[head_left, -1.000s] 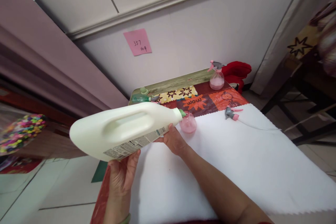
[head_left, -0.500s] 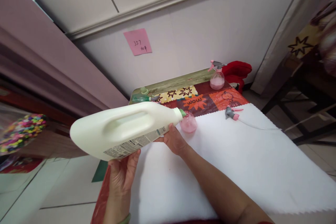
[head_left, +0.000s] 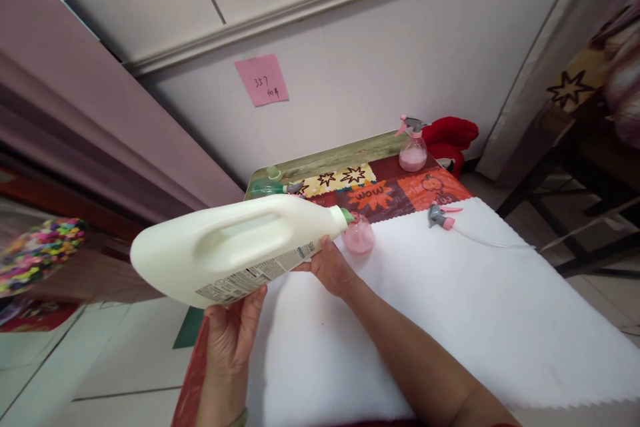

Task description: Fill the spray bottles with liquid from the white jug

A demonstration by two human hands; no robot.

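A large pale detergent bottle with a moulded handle lies tilted across my view, its green spout over the mouth of a round pink spray bottle. My left hand supports the jug from below near its base. Near the neck, my right hand grips it, thumb on the side. The spray bottle stands without its top on the white cloth, holding pink liquid or tint. To the right, a grey and pink spray head lies with its clear tube stretched out.
Another pink spray bottle, with its head on, stands at the table's back. A green spray bottle lies at the back left, beside a pale green cap. Behind is a wall with a pink note.
Almost nothing differs. Both hands keep the detergent bottle tilted over the spray bottle, and the view has shifted very slightly.
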